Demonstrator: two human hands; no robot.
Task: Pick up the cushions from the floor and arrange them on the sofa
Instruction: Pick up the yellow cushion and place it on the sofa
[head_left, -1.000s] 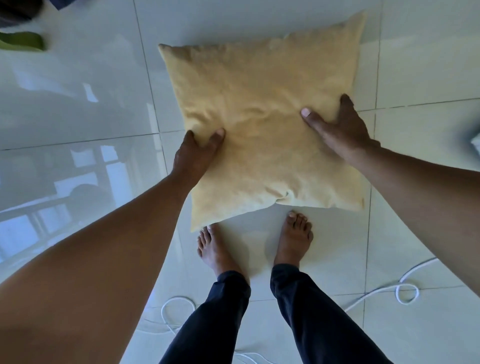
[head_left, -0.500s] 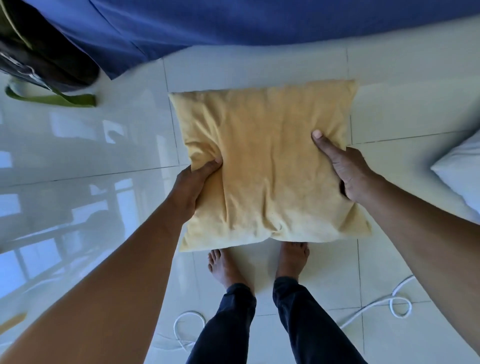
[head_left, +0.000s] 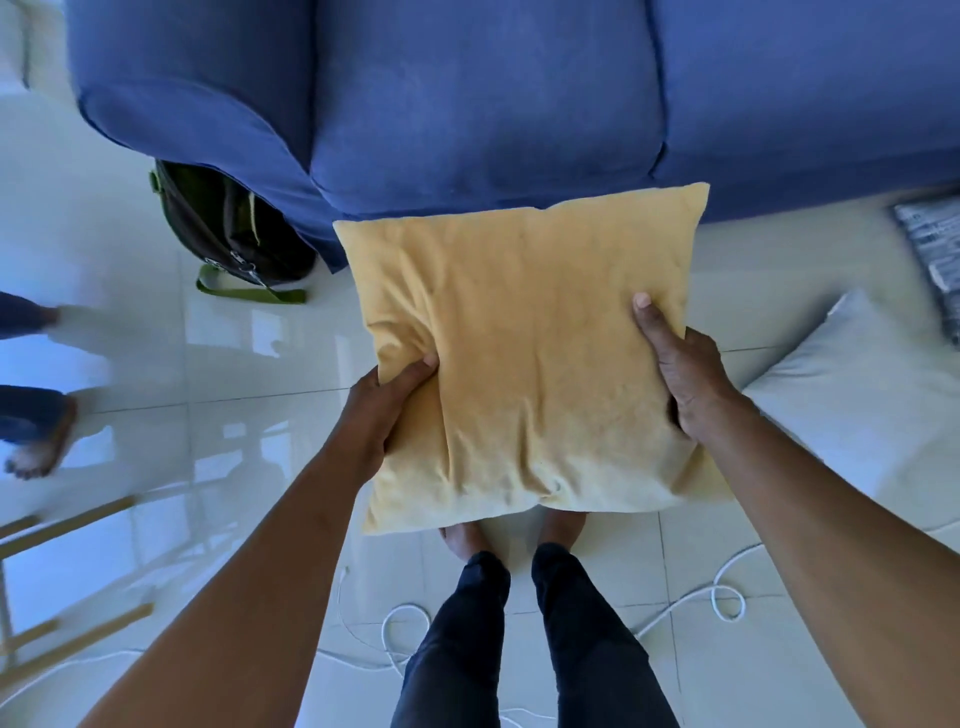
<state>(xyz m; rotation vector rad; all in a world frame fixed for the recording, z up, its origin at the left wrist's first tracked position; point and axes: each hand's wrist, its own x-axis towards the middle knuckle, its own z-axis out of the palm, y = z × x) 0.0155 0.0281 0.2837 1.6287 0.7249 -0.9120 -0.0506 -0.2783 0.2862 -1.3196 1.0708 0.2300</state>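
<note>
Standing barefoot on the glossy pale tiled floor (head_left: 249, 364), I held the yellow cushion (head_left: 519, 353) in the air just before the blue sofa (head_left: 467, 104). My left hand (head_left: 387, 410) clutched its left edge, thumb pressed into the fabric; my right hand (head_left: 685, 379) gripped its right edge. A white pillow (head_left: 857, 405) lay on the floor to my right, a patterned cushion (head_left: 935, 249) beyond it. A dark bag (head_left: 228, 234) leaned at the sofa's corner. White cable (head_left: 722, 597) looped near my feet. The sofa seat lay bare ahead.
</note>
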